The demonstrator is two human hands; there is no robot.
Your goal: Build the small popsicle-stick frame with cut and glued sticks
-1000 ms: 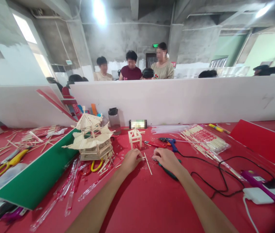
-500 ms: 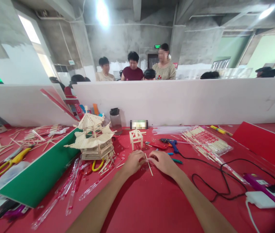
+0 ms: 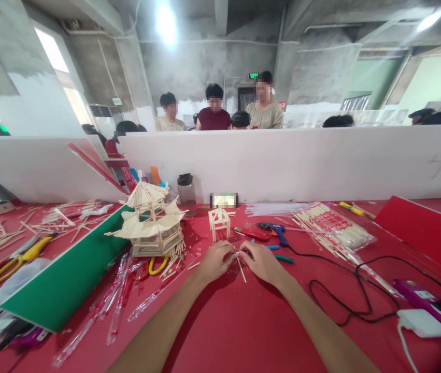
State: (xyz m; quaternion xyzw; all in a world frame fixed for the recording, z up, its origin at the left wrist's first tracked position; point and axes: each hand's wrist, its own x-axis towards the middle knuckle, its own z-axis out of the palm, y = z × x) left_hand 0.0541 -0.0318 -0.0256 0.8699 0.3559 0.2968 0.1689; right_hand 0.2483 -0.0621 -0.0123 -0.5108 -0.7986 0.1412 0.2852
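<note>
My left hand [image 3: 219, 260] and my right hand [image 3: 258, 260] meet at the middle of the red table, fingertips pinched close together. Between them is a thin wooden stick [image 3: 242, 272], its lower end slanting toward me. Both hands are closed on it, though the fingers cover its upper part. Just beyond my fingers stands a small square frame of sticks [image 3: 219, 224] with a peaked top. Off to the left sits a larger pavilion model [image 3: 152, 223] built from the same kind of sticks, with tiered roofs.
A glue gun [image 3: 278, 232], red utility knife [image 3: 253, 234] and bagged sticks [image 3: 332, 228] lie right of my hands, with a black cable [image 3: 354, 305] looping nearer. On the left are a green board [image 3: 68, 274], yellow-handled scissors [image 3: 20, 259] and plastic wrappers [image 3: 115, 300]. A bottle [image 3: 186, 194] stands behind.
The view has shifted very slightly. Both hands stay at the same spot on the stick, with only a tiny movement of the fingers.
</note>
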